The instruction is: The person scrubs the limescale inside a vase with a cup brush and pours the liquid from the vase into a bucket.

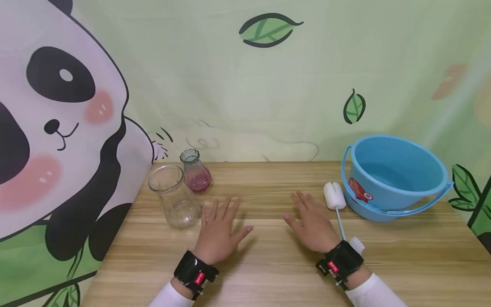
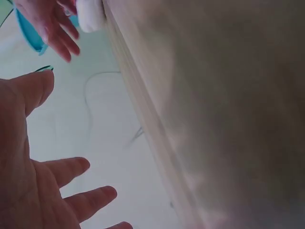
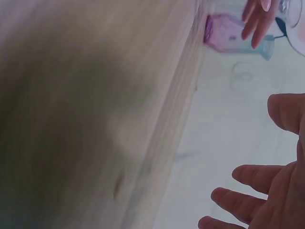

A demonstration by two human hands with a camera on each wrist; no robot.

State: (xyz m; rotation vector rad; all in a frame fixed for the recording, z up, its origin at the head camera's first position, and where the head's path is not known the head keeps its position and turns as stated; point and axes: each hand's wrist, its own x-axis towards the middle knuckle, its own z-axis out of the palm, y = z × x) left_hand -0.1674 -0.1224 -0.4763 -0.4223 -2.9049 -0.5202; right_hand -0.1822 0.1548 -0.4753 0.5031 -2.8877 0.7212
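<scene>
Fingers spread and palm down, my left hand (image 1: 218, 236) is over the wooden table, holding nothing. Just left of it stands a clear glass jar (image 1: 178, 209) with a wide rim. Behind the jar is a smaller ribbed glass vase (image 1: 197, 172), grey at the neck and pink below. My right hand (image 1: 312, 224) also has its fingers extended, with nothing in it. Beside it lies a bottle brush (image 1: 335, 196) with a white sponge head and a thin light-blue handle, partly hidden by the right wrist. The palms show bare in both wrist views.
A blue bucket (image 1: 399, 166) with its handle lowered stands at the back right, close to the sponge head. The wooden table (image 1: 268, 273) ends at a green cloth backdrop (image 1: 230, 85) printed with a panda and leaves.
</scene>
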